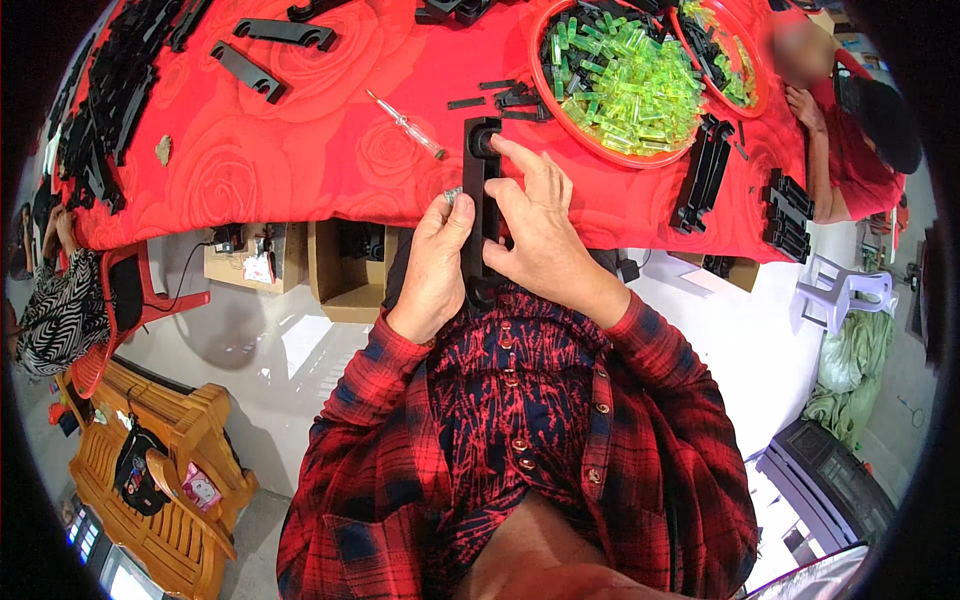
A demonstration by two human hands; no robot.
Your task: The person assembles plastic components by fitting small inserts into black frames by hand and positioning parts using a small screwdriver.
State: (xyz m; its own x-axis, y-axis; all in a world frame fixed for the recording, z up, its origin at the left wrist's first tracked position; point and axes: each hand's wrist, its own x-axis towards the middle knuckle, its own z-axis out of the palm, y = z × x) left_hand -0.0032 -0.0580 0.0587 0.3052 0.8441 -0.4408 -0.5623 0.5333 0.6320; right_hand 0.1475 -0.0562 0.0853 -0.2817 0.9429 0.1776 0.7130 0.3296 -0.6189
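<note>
Upright between my hands, at the table's near edge, is a long black plastic bar point(478, 165) with rounded recesses at its ends. My left hand point(433, 262) grips its left side, and a small clear, shiny piece point(453, 194) shows by the thumb. My right hand point(548, 235) holds the bar from the right, its index finger at the recess in the far end and the thumb lower on the side. Just beyond the bar lies a screwdriver with a clear handle point(410, 127). Several thin black strips point(515, 98) lie nearby.
A red basin point(622, 158) of yellow-green clear pieces point(630, 90) stands far right, beside a smaller red basin point(757, 108). More black bars point(250, 72) lie far left, with a large pile point(110, 110) at the left edge. Another person point(850, 130) sits at the right.
</note>
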